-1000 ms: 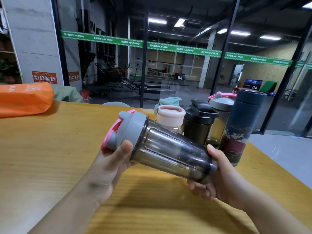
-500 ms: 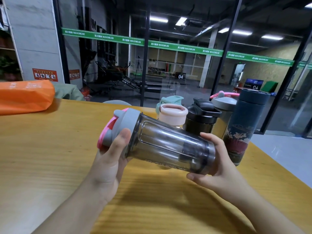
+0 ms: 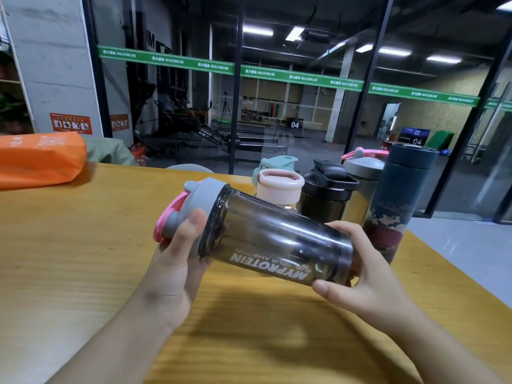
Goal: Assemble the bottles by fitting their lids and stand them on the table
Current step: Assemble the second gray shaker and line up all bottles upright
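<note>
I hold a smoky clear shaker bottle point(image 3: 277, 242) on its side above the wooden table point(image 3: 69, 259). White lettering on it faces me upside down. Its grey lid point(image 3: 205, 198) with a pink flip cap points left and sits on the bottle's mouth. My left hand point(image 3: 177, 261) grips the lid end, thumb across the grey rim. My right hand point(image 3: 357, 275) grips the bottle's base from below and behind. Behind stand several lidded bottles: a pink-lidded one point(image 3: 279, 187), a black shaker point(image 3: 328, 189), a grey-and-pink-lidded shaker point(image 3: 363, 167) and a dark blue flask point(image 3: 399, 200).
An orange bag point(image 3: 38, 159) lies at the table's far left. The table's right edge point(image 3: 457, 278) runs diagonally, with grey floor beyond it. A glass wall stands behind the table.
The bottle has turned about its long axis, bringing the white lettering into view. My right fingers have shifted round the base. The bottle is tilted less steeply.
</note>
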Demonstrator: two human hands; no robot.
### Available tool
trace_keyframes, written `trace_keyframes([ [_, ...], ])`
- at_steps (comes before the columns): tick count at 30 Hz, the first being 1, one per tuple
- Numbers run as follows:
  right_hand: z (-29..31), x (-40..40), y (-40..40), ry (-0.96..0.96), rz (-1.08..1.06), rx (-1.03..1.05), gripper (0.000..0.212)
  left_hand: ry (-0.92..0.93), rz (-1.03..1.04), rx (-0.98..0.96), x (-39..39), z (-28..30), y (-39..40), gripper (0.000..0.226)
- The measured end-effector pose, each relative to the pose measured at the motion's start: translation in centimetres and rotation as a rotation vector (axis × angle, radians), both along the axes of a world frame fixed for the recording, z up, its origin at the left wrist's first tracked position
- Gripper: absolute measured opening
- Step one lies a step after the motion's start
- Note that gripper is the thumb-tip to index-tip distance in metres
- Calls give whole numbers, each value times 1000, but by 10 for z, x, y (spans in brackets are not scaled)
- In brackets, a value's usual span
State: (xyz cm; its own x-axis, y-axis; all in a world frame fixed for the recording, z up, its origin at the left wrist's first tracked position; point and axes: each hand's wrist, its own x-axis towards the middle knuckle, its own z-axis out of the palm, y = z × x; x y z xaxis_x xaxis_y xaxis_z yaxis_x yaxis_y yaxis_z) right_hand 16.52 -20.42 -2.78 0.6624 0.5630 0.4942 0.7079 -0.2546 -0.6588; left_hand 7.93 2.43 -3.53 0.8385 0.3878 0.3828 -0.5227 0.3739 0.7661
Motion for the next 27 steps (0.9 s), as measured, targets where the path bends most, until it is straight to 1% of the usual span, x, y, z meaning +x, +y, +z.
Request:
trace_keyframes([
  [2,-1,1,0,70,38,25,59,-1,-3,9,-1,0,0,76],
  [4,-2,2,0,142,54,27,59,6,-8,16,-1,0,0,80],
  [6,-4,4,0,193,53,16,64,8,-13,22,0,-1,0,77],
  [9,-4,6,2,259,75,22,59,18,-8,13,0,-2,0,75],
  [10,-4,7,2,291,84,18,61,22,-9,21,0,-3,0,75],
  [13,-6,12,6,488,126,-30,87,22,-18,63,-1,-1,0,85],
  [14,-7,15,7,567,130,-60,91,19,-14,71,-1,0,0,92],
  [15,-7,16,8,638,134,-85,91,17,-12,76,-1,0,0,96],
  [17,-8,16,10,737,152,-104,87,16,-10,75,-1,-1,0,97],
  [21,-7,20,5,848,222,-172,102,29,-11,91,-1,-3,0,96],
  [24,0,19,1,939,272,-210,87,49,-15,92,0,-5,1,93],
  [27,1,17,2,915,238,-233,83,60,-27,110,0,-6,1,89],
])
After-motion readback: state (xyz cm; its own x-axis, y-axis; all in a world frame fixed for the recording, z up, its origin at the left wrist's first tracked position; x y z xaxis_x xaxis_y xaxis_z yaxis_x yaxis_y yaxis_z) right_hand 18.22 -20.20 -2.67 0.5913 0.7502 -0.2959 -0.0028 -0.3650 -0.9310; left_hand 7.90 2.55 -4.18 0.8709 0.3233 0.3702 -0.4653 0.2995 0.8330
